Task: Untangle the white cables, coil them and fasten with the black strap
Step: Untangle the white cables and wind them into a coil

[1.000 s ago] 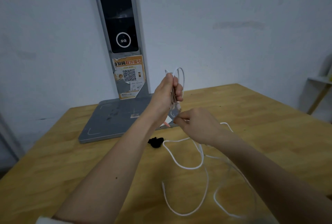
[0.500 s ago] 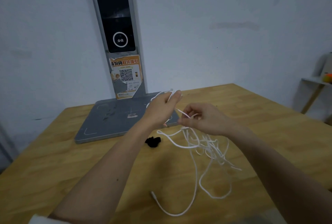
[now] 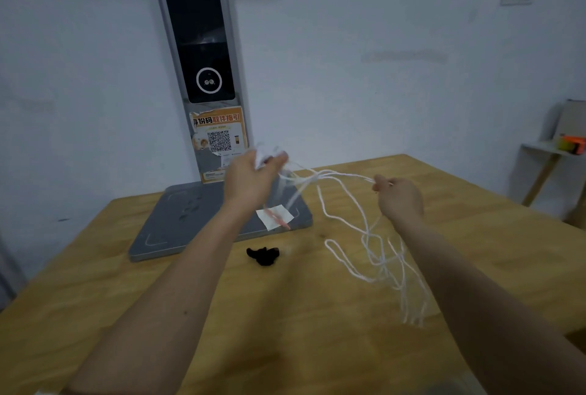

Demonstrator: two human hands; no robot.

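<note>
Left hand [image 3: 250, 177] raised, fingers clutching a bunch of white cables [image 3: 364, 230], right hand [image 3: 400, 196] pinching strands stretched between both, tangled loops hanging above the table [image 3: 285, 315], black strap [image 3: 263, 255] lying loose beneath

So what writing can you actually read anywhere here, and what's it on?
"取件指引", in orange, heads the sticker on the grey stand.
The dark characters to its left: partly torn, roughly "身份码", not certain.
QR code: a pattern, no words.
Small print further down the sticker: too blurred.
Nothing else bears text.
</note>
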